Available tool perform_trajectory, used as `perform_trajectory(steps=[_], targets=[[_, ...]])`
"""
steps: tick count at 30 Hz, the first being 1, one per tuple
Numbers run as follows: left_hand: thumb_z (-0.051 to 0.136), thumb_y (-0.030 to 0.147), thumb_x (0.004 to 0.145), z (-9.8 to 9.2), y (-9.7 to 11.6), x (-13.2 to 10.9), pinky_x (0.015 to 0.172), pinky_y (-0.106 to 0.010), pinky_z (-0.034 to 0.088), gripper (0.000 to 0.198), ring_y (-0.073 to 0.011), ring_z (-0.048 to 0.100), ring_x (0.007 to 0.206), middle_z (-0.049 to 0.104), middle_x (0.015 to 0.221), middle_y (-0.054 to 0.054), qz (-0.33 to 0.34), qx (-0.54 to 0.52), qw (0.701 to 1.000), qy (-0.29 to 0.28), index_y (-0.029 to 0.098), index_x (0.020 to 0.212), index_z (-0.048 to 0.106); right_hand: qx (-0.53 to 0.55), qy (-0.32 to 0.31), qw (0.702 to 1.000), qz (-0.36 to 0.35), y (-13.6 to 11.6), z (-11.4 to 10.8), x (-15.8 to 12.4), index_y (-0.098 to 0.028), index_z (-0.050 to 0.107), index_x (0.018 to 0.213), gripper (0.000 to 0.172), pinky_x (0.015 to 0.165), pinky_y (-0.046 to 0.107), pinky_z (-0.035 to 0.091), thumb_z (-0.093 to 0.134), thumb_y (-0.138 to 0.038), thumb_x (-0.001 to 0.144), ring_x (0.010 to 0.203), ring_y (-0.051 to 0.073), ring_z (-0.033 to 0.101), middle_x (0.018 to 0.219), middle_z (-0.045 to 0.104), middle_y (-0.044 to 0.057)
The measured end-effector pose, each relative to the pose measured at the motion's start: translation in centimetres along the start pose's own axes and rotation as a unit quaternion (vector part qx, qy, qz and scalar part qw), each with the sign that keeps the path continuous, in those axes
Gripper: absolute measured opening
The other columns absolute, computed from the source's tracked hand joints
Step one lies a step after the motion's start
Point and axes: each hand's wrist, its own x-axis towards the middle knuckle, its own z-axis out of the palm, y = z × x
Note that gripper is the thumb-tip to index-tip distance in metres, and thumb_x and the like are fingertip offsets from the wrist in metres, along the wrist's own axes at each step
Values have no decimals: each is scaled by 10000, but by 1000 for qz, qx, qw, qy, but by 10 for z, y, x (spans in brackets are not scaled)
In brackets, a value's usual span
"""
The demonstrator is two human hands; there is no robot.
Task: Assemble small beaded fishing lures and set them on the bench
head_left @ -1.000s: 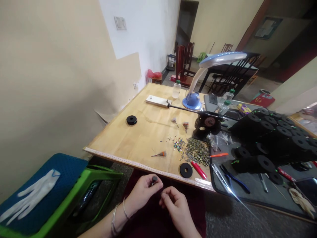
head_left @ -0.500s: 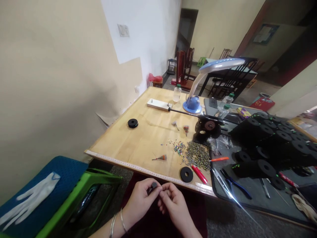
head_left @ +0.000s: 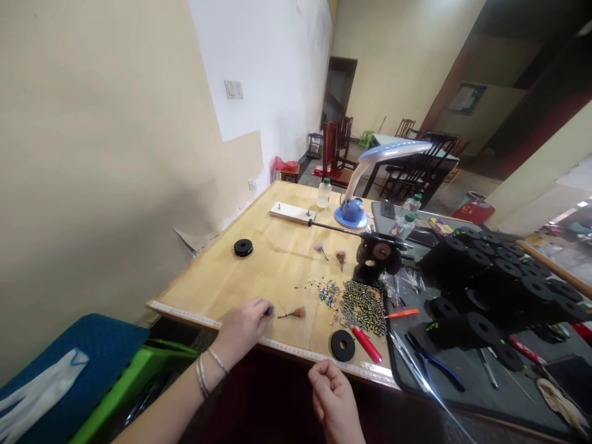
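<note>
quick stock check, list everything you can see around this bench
wooden table: 1, pale yellow, centre
black spools: 2, black, on the table
desk lamp: 1, blue and white, far table edge
beads: many, striped and multicoloured, heaped on the table
foam rolls: many, black, on a grey mat at right
pliers: 1, blue-handled, on the mat
glove: 1, white, on a blue stool at left
left hand: 1, over the table edge, pinching a small dark piece
right hand: 1, curled shut by the table edge

A cream-painted wall [head_left: 102, 154] with a white upper section and switch plate [head_left: 234, 89] leads to a dark doorway [head_left: 339, 86]; reddish wooden chairs [head_left: 335, 148] and black chairs [head_left: 419, 172] stand beyond, apparently around a pale-topped table [head_left: 393, 140].
</note>
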Motion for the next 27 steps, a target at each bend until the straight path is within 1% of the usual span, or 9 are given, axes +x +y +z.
perform_trajectory(steps=[3, 5, 8, 11, 13, 14, 18, 23, 27], targets=[[511, 125, 815, -1, -5, 11, 762, -329, 459, 178, -237, 621, 864, 702, 884, -69, 11, 59, 998, -18, 197, 880, 660, 10, 19, 1000, -1, 3, -2, 0, -200, 475, 687, 500, 327, 154, 73, 731, -625, 626, 300, 9, 145, 342, 264, -163], [538, 105, 779, -2, -1, 13, 842, -399, 443, 243, -284, 587, 999, 704, 1012, -88, 22, 87, 996, -1, 200, 963, 664, 6, 27, 1000, 1, 3, -3, -1, -196, 484, 714, 508, 312, 147, 81, 713, -643, 636, 277, 9, 189, 338, 371, -134], [579, 114, 746, -2, 13, 10, 944, -502, 382, 325, -338, 494, 1162, 649, 1201, -102, 57, 90, 993, 52, 209, 1048, 653, -1, 20, 1000, -9, 0, -4, -2, -184, 488, 725, 512, 293, 140, 112, 700, -645, 653, 265, -8, 260, 535, 616, -30], [560, 141, 784, 0, 31, 9, 917, -458, 431, 255, -288, 547, 1080, 670, 1128, -97, 95, 19, 993, 70, 200, 1015, 650, -5, 21, 999, -31, -1, -4, -1, -167, 514, 711, 513, 295, 135, 196, 724, -630, 638, 305, -6, 351, 734, 678, 31], [520, 143, 820, 3, 42, 10, 848, -394, 477, 191, -242, 596, 959, 694, 990, -77, 102, -39, 992, 58, 197, 948, 651, 0, 28, 999, -33, 0, -5, 0, -165, 525, 697, 522, 314, 135, 248, 751, -626, 602, 359, 21, 415, 705, 654, 21], [507, 143, 830, 5, 48, 11, 820, -370, 487, 174, -227, 610, 909, 697, 932, -68, 103, -64, 991, 47, 194, 917, 650, 4, 31, 999, -29, 1, -6, 0, -168, 523, 692, 528, 317, 135, 246, 759, -629, 586, 366, 28, 413, 648, 628, 1], [518, 161, 833, 15, 68, 14, 764, -324, 490, 140, -204, 628, 823, 699, 842, -57, 101, -138, 985, -10, 178, 849, 656, 47, 39, 998, 3, 5, -11, 1, -192, 482, 687, 551, 328, 140, 116, 766, -645, 554, 330, 2, 225, 451, 417, -112], [535, 193, 827, 23, 85, 12, 698, -276, 480, 143, -175, 624, 728, 692, 772, -40, 55, -240, 968, -56, 173, 814, 676, 85, 48, 995, -19, 0, -16, -3, -200, 460, 688, 515, 378, 163, 77, 775, -597, 597, 403, 22, 141, 469, 245, -143], [554, 216, 814, 30, 84, 6, 657, -265, 471, 136, -174, 614, 688, 687, 729, -40, 6, -293, 953, -78, 159, 789, 675, 59, 58, 996, -37, -7, -16, -6, -196, 474, 693, 503, 392, 178, 76, 749, -612, 622, 424, 34, 143, 490, 237, -134]])
